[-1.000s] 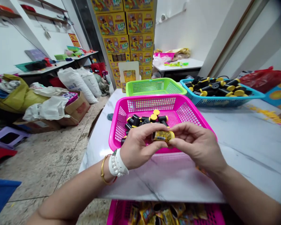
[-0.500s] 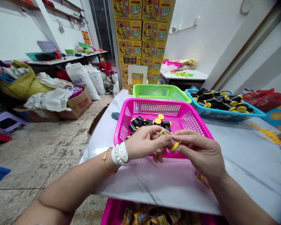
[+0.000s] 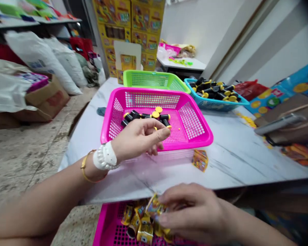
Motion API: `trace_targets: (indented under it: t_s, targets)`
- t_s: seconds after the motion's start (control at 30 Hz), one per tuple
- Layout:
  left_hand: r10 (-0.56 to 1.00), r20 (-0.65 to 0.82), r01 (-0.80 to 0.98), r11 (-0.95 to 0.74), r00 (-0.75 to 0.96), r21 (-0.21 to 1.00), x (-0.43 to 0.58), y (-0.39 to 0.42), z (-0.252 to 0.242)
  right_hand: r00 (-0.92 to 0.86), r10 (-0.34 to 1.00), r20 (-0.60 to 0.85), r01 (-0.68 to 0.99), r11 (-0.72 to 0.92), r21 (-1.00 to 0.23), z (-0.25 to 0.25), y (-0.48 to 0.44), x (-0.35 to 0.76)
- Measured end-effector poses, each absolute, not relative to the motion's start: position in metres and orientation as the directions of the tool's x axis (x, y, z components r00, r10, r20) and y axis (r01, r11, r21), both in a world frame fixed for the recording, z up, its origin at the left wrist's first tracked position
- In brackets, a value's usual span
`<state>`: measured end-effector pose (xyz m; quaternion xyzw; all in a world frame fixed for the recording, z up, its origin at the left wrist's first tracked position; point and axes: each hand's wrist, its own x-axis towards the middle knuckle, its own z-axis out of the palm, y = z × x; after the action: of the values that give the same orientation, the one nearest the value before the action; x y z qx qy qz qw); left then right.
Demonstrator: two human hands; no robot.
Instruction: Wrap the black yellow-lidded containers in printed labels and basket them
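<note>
My left hand (image 3: 141, 138) hangs over the front of a pink basket (image 3: 207, 136), fingers loosely curled and nothing plainly held. In that basket lie several black tubes (image 3: 146, 115) with yellow caps (image 3: 158, 109). My right hand (image 3: 192, 212), slightly blurred, is lower, by the table's front edge. Its thumb and fingers close on a small yellow printed wrapped tube (image 3: 154, 206), partly hidden by the fingers. Below it, a second pink basket (image 3: 100, 223) holds several yellow printed pieces (image 3: 145, 232). A flat printed label (image 3: 200, 160) lies on the table.
Behind the pink basket stands a green basket (image 3: 179, 85). Right of that, a blue basket (image 3: 220, 105) is heaped with black tubes. Yellow cartons (image 3: 146, 37) are stacked at the back. A metal bar (image 3: 279, 123) and cardboard box stand at the right; white sacks (image 3: 38, 61) sit on the left floor.
My hands have parted: the right went down toward the lower basket with the wrapped tube, while the left stayed over the upper basket. The view has tilted down and turned right.
</note>
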<state>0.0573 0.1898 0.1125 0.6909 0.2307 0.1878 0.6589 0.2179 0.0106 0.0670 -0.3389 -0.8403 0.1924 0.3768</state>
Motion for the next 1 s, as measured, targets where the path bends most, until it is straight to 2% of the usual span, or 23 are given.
trace_targets:
  t_s: [0.13,0.2,0.27,0.33,0.37,0.43,0.57,0.7,0.87,0.93,1.0]
  targets:
    - [0.584,0.037,0.084,-0.179,0.811,0.980,0.061,0.186,0.110,-0.543,0.696,0.470,0.479,0.716,-0.507,0.031,-0.015,0.216]
    - [0.593,0.064,0.079,-0.213,0.803,0.974,0.061,0.185,0.110,-0.460,0.741,0.489,0.548,0.671,-0.500,0.027,-0.021,0.234]
    - [0.597,0.066,0.075,-0.208,0.799,0.975,0.062,0.184,0.110,-0.192,0.837,0.512,0.761,0.457,-0.461,0.028,-0.024,0.262]
    - [0.598,0.049,0.077,-0.183,0.800,0.980,0.062,0.184,0.110,0.141,0.832,0.537,0.889,0.133,-0.439,0.027,-0.022,0.293]
    - [0.597,0.040,0.080,-0.173,0.801,0.982,0.062,0.185,0.110,0.227,0.826,0.515,0.902,0.022,-0.432,0.023,-0.021,0.306]
    - [0.594,0.035,0.086,-0.176,0.804,0.981,0.062,0.185,0.111,0.278,0.823,0.495,0.907,-0.056,-0.417,0.012,-0.017,0.326]
    - [0.619,0.119,0.066,-0.268,0.776,0.961,0.062,0.183,0.109,0.251,0.823,0.509,0.919,-0.038,-0.392,-0.006,-0.014,0.332]
    - [0.662,0.213,0.041,-0.346,0.718,0.937,0.060,0.172,0.108,0.153,0.762,0.629,0.933,0.098,-0.347,0.011,-0.018,0.313]
    - [0.625,0.224,0.021,-0.360,0.748,0.933,0.061,0.155,0.105,0.102,0.562,0.821,0.949,0.193,-0.250,0.058,0.003,0.274]
    - [0.638,0.244,-0.020,-0.337,0.731,0.941,0.063,0.152,0.105,0.084,0.540,0.837,0.934,0.250,-0.255,0.071,0.022,0.256]
    - [0.674,0.231,-0.085,-0.243,0.702,0.966,0.063,0.153,0.105,0.063,0.543,0.837,0.904,0.324,-0.278,0.079,0.042,0.241]
